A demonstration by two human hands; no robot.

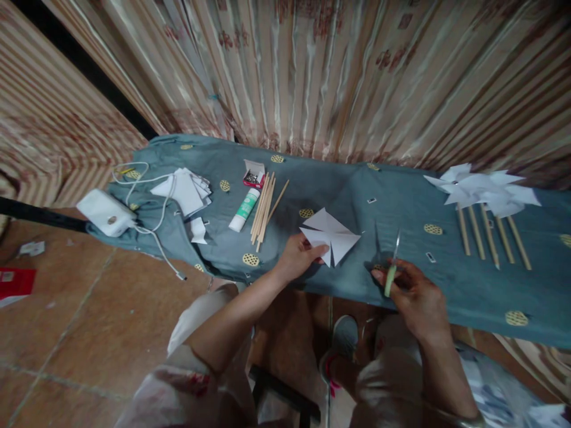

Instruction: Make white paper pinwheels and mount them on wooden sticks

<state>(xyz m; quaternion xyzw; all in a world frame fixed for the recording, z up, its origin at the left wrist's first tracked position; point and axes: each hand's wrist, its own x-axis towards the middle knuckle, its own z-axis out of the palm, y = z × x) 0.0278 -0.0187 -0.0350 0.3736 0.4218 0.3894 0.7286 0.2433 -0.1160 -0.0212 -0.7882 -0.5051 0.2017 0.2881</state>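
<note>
My left hand [301,257] pinches a white paper square [335,229] by its left corner, thumb on top. Slits run into the paper from its edges toward the middle. In my right hand [417,294] is a pair of scissors [391,278] with light green handles, the blades pointing up and away from me, apart from the paper. To the left of the paper lie several thin wooden sticks [264,208], a glue stick [245,210] with a green label, and an opened small box of metal pins [254,174].
Several white paper pinwheels [486,189] on wooden sticks lie at the right. A stack of white paper [184,190], a paper scrap [198,230] and a white power adapter [106,212] with cables are at the left. A curtain [312,77] hangs behind the cloth-covered table [330,178].
</note>
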